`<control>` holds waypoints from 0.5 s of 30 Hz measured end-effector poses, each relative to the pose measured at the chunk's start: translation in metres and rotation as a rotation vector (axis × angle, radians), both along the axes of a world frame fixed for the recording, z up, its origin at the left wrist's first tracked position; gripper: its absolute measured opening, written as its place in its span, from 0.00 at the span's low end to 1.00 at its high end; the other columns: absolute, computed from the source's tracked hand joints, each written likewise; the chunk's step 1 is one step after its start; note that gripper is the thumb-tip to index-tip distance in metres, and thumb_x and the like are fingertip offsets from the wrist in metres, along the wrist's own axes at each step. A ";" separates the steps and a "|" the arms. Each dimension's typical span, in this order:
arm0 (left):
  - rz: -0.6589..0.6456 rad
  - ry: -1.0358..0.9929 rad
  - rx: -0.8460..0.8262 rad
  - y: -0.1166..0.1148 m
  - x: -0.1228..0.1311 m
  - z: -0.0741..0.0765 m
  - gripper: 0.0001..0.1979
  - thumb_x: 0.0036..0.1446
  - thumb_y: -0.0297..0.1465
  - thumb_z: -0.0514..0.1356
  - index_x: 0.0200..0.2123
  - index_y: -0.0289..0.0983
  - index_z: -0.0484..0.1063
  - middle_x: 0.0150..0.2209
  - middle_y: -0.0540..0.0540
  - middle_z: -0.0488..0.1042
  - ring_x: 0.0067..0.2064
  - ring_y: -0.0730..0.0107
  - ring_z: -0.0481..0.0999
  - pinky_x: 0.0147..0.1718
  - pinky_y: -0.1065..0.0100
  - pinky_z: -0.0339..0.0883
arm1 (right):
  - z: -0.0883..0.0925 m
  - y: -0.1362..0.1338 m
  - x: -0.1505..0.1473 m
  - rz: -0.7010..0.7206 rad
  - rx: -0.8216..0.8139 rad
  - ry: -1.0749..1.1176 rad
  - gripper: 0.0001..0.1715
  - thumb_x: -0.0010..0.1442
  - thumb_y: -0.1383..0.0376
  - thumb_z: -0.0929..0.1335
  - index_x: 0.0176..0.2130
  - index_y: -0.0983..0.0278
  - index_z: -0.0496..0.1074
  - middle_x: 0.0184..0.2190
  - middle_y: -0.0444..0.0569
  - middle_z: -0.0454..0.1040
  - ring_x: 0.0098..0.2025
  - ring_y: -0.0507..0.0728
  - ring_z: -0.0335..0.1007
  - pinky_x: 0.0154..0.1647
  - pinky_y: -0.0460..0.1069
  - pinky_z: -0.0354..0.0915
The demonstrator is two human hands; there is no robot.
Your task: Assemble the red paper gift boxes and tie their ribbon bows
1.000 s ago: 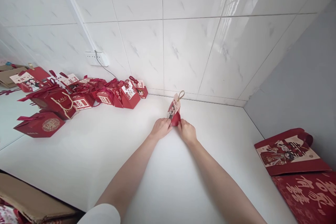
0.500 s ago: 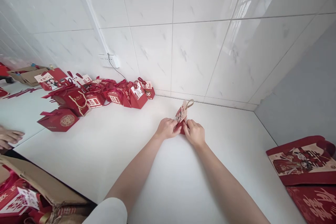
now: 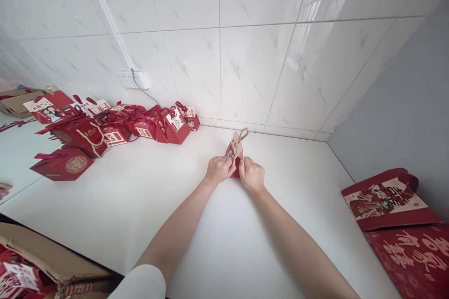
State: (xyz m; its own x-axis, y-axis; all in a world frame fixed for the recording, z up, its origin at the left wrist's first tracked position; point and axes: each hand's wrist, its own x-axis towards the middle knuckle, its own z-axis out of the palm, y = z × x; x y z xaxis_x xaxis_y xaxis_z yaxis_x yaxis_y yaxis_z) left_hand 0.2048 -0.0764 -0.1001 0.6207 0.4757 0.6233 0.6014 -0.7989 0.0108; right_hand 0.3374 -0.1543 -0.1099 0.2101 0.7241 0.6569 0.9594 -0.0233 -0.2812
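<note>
A small red gift box (image 3: 235, 173) with a cream printed tag and a beige ribbon loop stands on the white table (image 3: 210, 229), tag leaning up toward the wall. My left hand (image 3: 220, 169) is closed on its left side, thumb and fingers at the lower edge of the tag. On the right side of the box, my right hand (image 3: 251, 174) grips with bent fingers and the thumb against the red card. Both hands cover much of the box's lower part.
Several red gift boxes (image 3: 145, 128) line the wall at the left, below a power strip (image 3: 133, 79). Large red bags (image 3: 389, 201) lie at the right edge. A cardboard carton (image 3: 52, 252) is at the lower left. Another person's hand (image 3: 4, 190) shows at the left edge.
The view has shifted right, so things appear further left. My right thumb and fingers have closed more tightly on the box. The other person's hand has mostly left the view.
</note>
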 end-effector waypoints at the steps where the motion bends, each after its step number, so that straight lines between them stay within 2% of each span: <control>1: 0.001 0.004 0.002 0.000 -0.001 0.001 0.16 0.59 0.33 0.50 0.23 0.38 0.70 0.20 0.44 0.71 0.24 0.67 0.71 0.27 0.65 0.59 | 0.002 0.000 0.000 -0.003 0.002 -0.005 0.22 0.68 0.61 0.54 0.29 0.64 0.67 0.24 0.45 0.69 0.21 0.50 0.59 0.22 0.47 0.46; 5: -0.012 0.017 0.015 -0.003 -0.004 0.003 0.14 0.57 0.35 0.52 0.22 0.38 0.69 0.20 0.44 0.72 0.25 0.66 0.72 0.27 0.64 0.59 | 0.010 -0.001 -0.001 -0.012 0.020 -0.041 0.20 0.66 0.57 0.56 0.30 0.64 0.66 0.25 0.46 0.69 0.21 0.50 0.59 0.23 0.47 0.47; 10: 0.050 0.007 0.051 -0.004 -0.004 0.004 0.13 0.58 0.35 0.51 0.26 0.38 0.70 0.22 0.44 0.72 0.26 0.66 0.72 0.27 0.64 0.58 | 0.019 0.000 0.002 0.042 -0.009 -0.126 0.20 0.68 0.59 0.55 0.32 0.65 0.67 0.26 0.47 0.69 0.21 0.50 0.59 0.22 0.47 0.46; 15: 0.083 0.031 0.071 -0.002 0.001 0.002 0.15 0.59 0.33 0.49 0.25 0.38 0.70 0.20 0.45 0.71 0.25 0.68 0.72 0.26 0.65 0.58 | 0.023 0.002 0.005 0.043 -0.069 -0.153 0.20 0.68 0.61 0.53 0.34 0.64 0.67 0.26 0.47 0.69 0.20 0.49 0.60 0.21 0.47 0.43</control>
State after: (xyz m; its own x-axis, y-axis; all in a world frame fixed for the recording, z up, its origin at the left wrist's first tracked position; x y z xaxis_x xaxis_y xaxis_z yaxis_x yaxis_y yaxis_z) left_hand 0.2059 -0.0781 -0.0979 0.6006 0.4816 0.6382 0.6646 -0.7445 -0.0636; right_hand 0.3426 -0.1526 -0.0869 0.0791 0.7748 0.6272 0.9914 0.0045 -0.1305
